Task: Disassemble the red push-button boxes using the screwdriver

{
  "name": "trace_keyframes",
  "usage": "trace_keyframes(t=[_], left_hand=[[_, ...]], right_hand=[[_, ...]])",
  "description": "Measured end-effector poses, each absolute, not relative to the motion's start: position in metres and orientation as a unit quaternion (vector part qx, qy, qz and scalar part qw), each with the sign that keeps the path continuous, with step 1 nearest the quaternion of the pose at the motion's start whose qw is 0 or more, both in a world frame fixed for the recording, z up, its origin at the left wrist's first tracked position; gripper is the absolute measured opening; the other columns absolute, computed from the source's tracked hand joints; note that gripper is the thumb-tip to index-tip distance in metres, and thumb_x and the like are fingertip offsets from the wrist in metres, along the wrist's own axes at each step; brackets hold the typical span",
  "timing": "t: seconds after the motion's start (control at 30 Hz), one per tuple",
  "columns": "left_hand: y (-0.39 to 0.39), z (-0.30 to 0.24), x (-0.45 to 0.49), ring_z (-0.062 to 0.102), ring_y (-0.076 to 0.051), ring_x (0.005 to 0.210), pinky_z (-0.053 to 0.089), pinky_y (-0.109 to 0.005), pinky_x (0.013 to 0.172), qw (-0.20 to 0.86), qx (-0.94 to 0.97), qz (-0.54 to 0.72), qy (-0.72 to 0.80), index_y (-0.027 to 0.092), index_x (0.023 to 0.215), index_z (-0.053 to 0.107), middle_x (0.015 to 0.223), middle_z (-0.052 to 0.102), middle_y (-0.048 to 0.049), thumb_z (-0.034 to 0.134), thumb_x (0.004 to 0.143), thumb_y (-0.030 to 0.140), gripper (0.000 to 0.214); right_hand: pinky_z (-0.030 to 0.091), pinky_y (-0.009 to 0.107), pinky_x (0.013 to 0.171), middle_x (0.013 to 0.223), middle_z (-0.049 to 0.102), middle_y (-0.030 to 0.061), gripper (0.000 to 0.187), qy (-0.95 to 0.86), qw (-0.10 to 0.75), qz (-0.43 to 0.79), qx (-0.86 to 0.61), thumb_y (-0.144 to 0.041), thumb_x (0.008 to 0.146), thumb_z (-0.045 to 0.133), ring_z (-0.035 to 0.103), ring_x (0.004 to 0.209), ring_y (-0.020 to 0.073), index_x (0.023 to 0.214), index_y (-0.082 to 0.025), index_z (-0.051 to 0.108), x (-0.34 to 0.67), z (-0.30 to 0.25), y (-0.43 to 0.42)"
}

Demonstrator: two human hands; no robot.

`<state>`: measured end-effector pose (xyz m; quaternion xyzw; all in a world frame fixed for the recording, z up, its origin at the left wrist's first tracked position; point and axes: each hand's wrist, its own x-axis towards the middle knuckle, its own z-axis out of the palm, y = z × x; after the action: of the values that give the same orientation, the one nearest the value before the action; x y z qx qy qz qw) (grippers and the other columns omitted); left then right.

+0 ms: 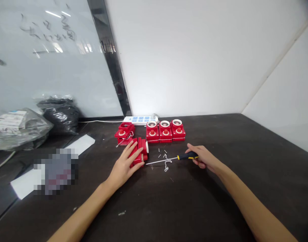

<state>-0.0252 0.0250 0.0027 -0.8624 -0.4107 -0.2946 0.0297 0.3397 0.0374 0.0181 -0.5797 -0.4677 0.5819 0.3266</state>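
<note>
My left hand (125, 164) is spread over a red alarm box (143, 144) that lies on its side, gripping it against the dark table, with the thumb along its near edge. In my right hand (203, 157) is a screwdriver (187, 155) with a black and yellow handle, its fingers wrapped round the end. The metal shaft points left, and its tip is close to the box and my left thumb. A white twisted cord (166, 164) lies by the shaft. Several small screws (159, 156) are scattered just behind it.
Three red boxes (165, 132) with white rings and red buttons stand in a row behind. Another red box (125, 131) with a loose cord is left of them. A white power strip (141, 120) lies along the wall. Plastic bags (60, 114) and white paper (80, 144) are at left.
</note>
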Motion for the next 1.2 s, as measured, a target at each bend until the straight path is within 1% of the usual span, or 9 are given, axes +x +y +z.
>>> trace_keyframes(t=[0.1, 0.3, 0.5, 0.6, 0.67, 0.77, 0.87, 1.03, 1.2], left_hand=[[0.025, 0.003, -0.026, 0.027, -0.032, 0.146, 0.035, -0.057, 0.114, 0.029, -0.863, -0.296, -0.408, 0.032, 0.148, 0.037, 0.156, 0.035, -0.0084, 0.056, 0.094, 0.037, 0.057], [0.024, 0.006, -0.026, 0.029, -0.031, 0.145, 0.037, -0.055, 0.113, 0.022, -0.865, -0.297, -0.403, 0.030, 0.145, 0.043, 0.155, 0.038, -0.0093, 0.057, 0.094, 0.036, 0.054], [0.025, 0.006, -0.026, 0.028, -0.031, 0.146, 0.037, -0.055, 0.113, 0.018, -0.866, -0.290, -0.407, 0.030, 0.144, 0.044, 0.155, 0.037, -0.0087, 0.057, 0.094, 0.037, 0.052], [0.026, 0.004, -0.027, 0.028, -0.032, 0.146, 0.036, -0.056, 0.113, 0.021, -0.867, -0.288, -0.406, 0.031, 0.145, 0.042, 0.155, 0.037, -0.0085, 0.056, 0.094, 0.037, 0.054], [0.026, 0.003, -0.026, 0.027, -0.032, 0.146, 0.036, -0.056, 0.113, 0.023, -0.867, -0.288, -0.406, 0.031, 0.146, 0.041, 0.156, 0.036, -0.0085, 0.056, 0.094, 0.037, 0.054], [0.026, 0.001, -0.027, 0.026, -0.032, 0.147, 0.035, -0.057, 0.114, 0.027, -0.867, -0.288, -0.406, 0.030, 0.147, 0.039, 0.156, 0.035, -0.0085, 0.056, 0.094, 0.037, 0.056], [0.026, 0.001, -0.027, 0.025, -0.032, 0.147, 0.035, -0.056, 0.114, 0.029, -0.867, -0.287, -0.405, 0.029, 0.147, 0.040, 0.156, 0.034, -0.0091, 0.057, 0.094, 0.036, 0.056], [0.027, 0.002, -0.028, 0.027, -0.031, 0.146, 0.035, -0.055, 0.114, 0.025, -0.868, -0.292, -0.401, 0.028, 0.145, 0.043, 0.155, 0.036, -0.0095, 0.059, 0.093, 0.036, 0.055], [0.026, 0.002, -0.029, 0.028, -0.032, 0.146, 0.035, -0.056, 0.113, 0.019, -0.867, -0.304, -0.395, 0.029, 0.144, 0.044, 0.154, 0.037, -0.0102, 0.060, 0.093, 0.035, 0.054]], right_hand=[[0.013, 0.019, 0.037, 0.044, 0.044, -0.0066, 0.045, -0.506, 0.332, 0.568, -0.558, -0.059, 0.080, 0.062, 0.027, 0.033, 0.0050, 0.097, -0.017, 0.063, 0.341, 0.018, 0.038], [0.036, 0.022, 0.052, 0.069, 0.055, -0.0032, 0.041, -0.587, 0.368, 0.538, -0.480, -0.047, 0.083, 0.067, 0.049, 0.058, 0.0104, 0.114, -0.023, 0.055, 0.352, 0.026, 0.034], [0.037, 0.024, 0.056, 0.083, 0.060, -0.0009, 0.034, -0.642, 0.381, 0.516, -0.419, -0.039, 0.081, 0.071, 0.047, 0.059, 0.0090, 0.108, -0.022, 0.058, 0.354, 0.027, 0.035], [0.036, 0.023, 0.050, 0.091, 0.063, 0.0022, 0.031, -0.585, 0.399, 0.553, -0.439, -0.039, 0.079, 0.072, 0.050, 0.055, 0.0082, 0.101, -0.020, 0.061, 0.348, 0.024, 0.036], [0.033, 0.023, 0.043, 0.085, 0.064, 0.0035, 0.033, -0.518, 0.390, 0.598, -0.471, -0.045, 0.080, 0.067, 0.052, 0.050, 0.0095, 0.101, -0.020, 0.061, 0.344, 0.021, 0.035], [0.018, 0.020, 0.036, 0.071, 0.063, 0.0039, 0.037, -0.454, 0.351, 0.633, -0.519, -0.049, 0.081, 0.063, 0.041, 0.037, 0.0063, 0.101, -0.018, 0.061, 0.339, 0.019, 0.035], [0.011, 0.019, 0.037, 0.075, 0.063, 0.0040, 0.034, -0.455, 0.357, 0.627, -0.521, -0.042, 0.076, 0.071, 0.034, 0.036, 0.0019, 0.097, -0.017, 0.062, 0.337, 0.019, 0.036], [0.028, 0.020, 0.042, 0.098, 0.062, 0.0048, 0.029, -0.528, 0.393, 0.578, -0.482, -0.037, 0.077, 0.073, 0.049, 0.051, 0.0051, 0.098, -0.020, 0.064, 0.340, 0.024, 0.034], [0.041, 0.026, 0.053, 0.097, 0.060, 0.0019, 0.028, -0.631, 0.407, 0.489, -0.444, -0.032, 0.079, 0.070, 0.052, 0.056, 0.0079, 0.105, -0.024, 0.066, 0.345, 0.033, 0.030]])
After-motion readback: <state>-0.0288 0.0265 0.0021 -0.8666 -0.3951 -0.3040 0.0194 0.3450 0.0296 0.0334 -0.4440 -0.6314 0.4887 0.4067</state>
